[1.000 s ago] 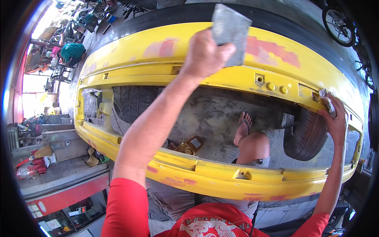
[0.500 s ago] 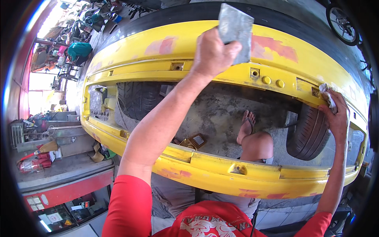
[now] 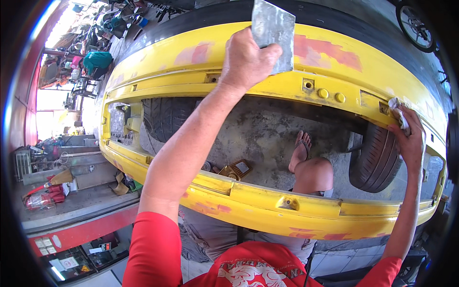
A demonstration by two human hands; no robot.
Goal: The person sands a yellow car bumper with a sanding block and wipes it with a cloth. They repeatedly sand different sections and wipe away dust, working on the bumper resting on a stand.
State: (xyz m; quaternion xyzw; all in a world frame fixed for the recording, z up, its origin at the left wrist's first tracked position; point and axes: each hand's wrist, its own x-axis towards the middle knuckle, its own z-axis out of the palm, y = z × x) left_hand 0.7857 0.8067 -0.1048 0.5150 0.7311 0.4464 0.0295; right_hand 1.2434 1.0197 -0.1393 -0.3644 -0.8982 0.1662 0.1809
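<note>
A yellow car bumper (image 3: 267, 225) with pinkish-red patches spans the view in front of me. Over its far side, my left hand (image 3: 249, 62) grips a stiff, flat grey plate (image 3: 273, 36), thumb across the plate's face. Whether the plate touches the bumper I cannot tell. At the bumper's right end my right hand (image 3: 410, 138) has its fingers closed around a crumpled white cloth (image 3: 399, 115), close against the yellow surface.
Through the bumper's opening show two tires (image 3: 377, 160), my sandaled foot (image 3: 301, 146) and a yellow container (image 3: 235, 170) on the concrete floor. A cluttered workbench (image 3: 91, 201) stands at left. A spoked wheel (image 3: 415, 28) is at the far right.
My left hand has shifted a little to the left with the grey plate. My right hand stays at the bumper's right end with the cloth, barely moved.
</note>
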